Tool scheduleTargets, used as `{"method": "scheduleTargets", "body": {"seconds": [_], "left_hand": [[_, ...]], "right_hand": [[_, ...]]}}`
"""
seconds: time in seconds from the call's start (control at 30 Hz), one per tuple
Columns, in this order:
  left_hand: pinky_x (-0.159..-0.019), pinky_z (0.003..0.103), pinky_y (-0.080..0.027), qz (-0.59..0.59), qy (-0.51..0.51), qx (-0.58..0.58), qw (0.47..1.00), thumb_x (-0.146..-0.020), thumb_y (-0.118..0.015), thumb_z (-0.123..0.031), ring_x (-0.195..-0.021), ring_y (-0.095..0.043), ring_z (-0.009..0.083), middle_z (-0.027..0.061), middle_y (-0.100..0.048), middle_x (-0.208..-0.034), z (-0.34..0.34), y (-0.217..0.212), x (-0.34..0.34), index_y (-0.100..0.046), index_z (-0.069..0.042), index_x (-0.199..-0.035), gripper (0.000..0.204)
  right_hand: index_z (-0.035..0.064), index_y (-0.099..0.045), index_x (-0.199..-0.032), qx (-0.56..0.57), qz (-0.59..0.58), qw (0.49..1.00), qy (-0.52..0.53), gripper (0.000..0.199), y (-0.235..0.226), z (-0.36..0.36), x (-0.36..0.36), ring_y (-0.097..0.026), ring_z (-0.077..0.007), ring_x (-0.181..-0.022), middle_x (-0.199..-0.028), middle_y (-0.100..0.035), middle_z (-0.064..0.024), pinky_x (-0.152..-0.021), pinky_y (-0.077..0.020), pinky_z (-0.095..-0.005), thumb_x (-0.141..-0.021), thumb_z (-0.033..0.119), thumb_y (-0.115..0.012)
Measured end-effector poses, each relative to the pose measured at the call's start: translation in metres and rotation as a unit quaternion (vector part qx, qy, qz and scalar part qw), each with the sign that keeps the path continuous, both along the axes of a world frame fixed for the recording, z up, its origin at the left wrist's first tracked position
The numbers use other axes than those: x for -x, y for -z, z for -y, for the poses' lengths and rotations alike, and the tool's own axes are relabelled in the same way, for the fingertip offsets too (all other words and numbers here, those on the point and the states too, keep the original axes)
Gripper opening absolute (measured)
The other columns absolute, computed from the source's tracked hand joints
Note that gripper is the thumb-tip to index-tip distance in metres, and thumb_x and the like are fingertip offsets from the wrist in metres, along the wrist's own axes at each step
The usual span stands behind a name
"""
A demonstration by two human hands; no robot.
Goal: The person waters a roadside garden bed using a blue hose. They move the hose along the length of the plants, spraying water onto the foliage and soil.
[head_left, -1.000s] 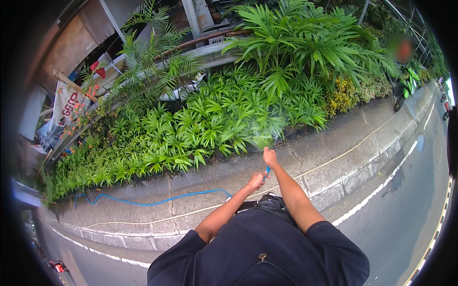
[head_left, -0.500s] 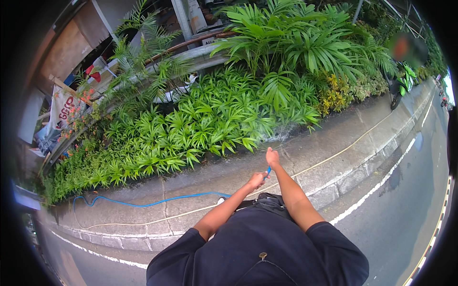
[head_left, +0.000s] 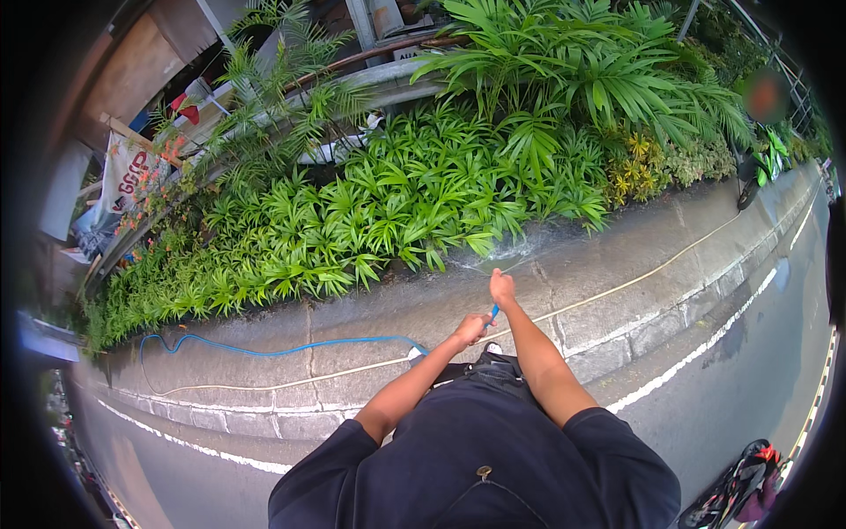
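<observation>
A blue hose (head_left: 282,352) runs over the pavement from the left toward my feet, and its end part is in both my hands. My left hand (head_left: 472,329) is closed around the hose in front of my waist. Farther along, near its end, my right hand (head_left: 502,287) grips it with the fingers wrapped round; the hose's very tip is hidden there. Water (head_left: 511,254) sprays out beyond my right hand and splashes on the wet pavement at the edge of the low green plants (head_left: 379,203).
A pale yellow hose (head_left: 617,289) lies along the pavement (head_left: 582,326), passing near my feet. Behind the plants runs a rail (head_left: 397,93). At the far right is a person beside a green-and-black motorcycle (head_left: 773,159). A motorcycle with its rider (head_left: 740,485) is on the road (head_left: 705,388).
The view has shifted a little, and the splash now falls slightly nearer, on the pavement. A motorcycle has come into view at the lower right. Both hands keep their grip on the hose.
</observation>
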State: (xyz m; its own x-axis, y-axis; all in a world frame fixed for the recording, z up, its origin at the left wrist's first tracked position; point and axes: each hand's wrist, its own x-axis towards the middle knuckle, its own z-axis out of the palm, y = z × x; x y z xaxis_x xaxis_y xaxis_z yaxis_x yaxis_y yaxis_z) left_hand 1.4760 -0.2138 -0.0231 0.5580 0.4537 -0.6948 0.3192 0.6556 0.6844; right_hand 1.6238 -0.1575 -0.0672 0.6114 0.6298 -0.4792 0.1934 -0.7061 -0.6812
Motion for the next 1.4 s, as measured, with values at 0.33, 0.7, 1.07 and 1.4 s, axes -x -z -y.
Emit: {"method": "scheduleTargets", "body": {"seconds": [0.33,0.7,1.07,1.4], "left_hand": [[-0.034,0.025,-0.018,-0.014,-0.046,-0.042,0.998,-0.093,-0.042,-0.038,-0.034,-0.025,0.0062,-0.0031,-0.037,-0.047,-0.008,0.0,0.062,-0.06,-0.005,-0.099,0.038],[-0.034,0.025,-0.019,-0.019,-0.068,-0.076,0.995,-0.092,-0.044,-0.039,-0.035,-0.028,0.0063,-0.0018,-0.041,-0.051,-0.029,-0.008,0.113,-0.06,-0.005,-0.098,0.038],[-0.034,0.025,-0.02,-0.015,-0.047,-0.103,0.993,-0.091,-0.044,-0.038,-0.036,-0.029,0.0067,-0.0005,-0.043,-0.051,-0.049,-0.013,0.147,-0.062,-0.005,-0.094,0.038],[-0.035,0.024,-0.019,0.003,-0.077,-0.103,0.992,-0.092,-0.043,-0.039,-0.037,-0.027,0.0058,-0.0025,-0.039,-0.052,-0.064,-0.022,0.18,-0.059,-0.006,-0.097,0.037]], "right_hand": [[-0.0134,-0.06,-0.085,-0.01,-0.053,0.998,-0.019,0.057,0.019,-0.03,0.068,-0.057,-0.0455,-0.091,-0.088,-0.059,-0.0336,-0.083,-0.0426,-0.0475,-0.086,0.038,-0.036],[-0.0115,-0.061,-0.083,-0.027,-0.089,0.995,-0.038,0.057,-0.013,-0.054,0.122,-0.058,-0.0448,-0.09,-0.087,-0.06,-0.0319,-0.082,-0.0429,-0.0476,-0.087,0.039,-0.034],[-0.0115,-0.061,-0.086,-0.072,0.024,0.995,-0.068,0.055,-0.01,-0.071,0.154,-0.055,-0.047,-0.094,-0.092,-0.058,-0.0337,-0.085,-0.0405,-0.049,-0.086,0.037,-0.035],[-0.0103,-0.06,-0.08,-0.119,0.043,0.988,-0.094,0.055,-0.045,-0.092,0.194,-0.056,-0.047,-0.089,-0.084,-0.057,-0.0341,-0.083,-0.0406,-0.0486,-0.086,0.038,-0.034]]}}
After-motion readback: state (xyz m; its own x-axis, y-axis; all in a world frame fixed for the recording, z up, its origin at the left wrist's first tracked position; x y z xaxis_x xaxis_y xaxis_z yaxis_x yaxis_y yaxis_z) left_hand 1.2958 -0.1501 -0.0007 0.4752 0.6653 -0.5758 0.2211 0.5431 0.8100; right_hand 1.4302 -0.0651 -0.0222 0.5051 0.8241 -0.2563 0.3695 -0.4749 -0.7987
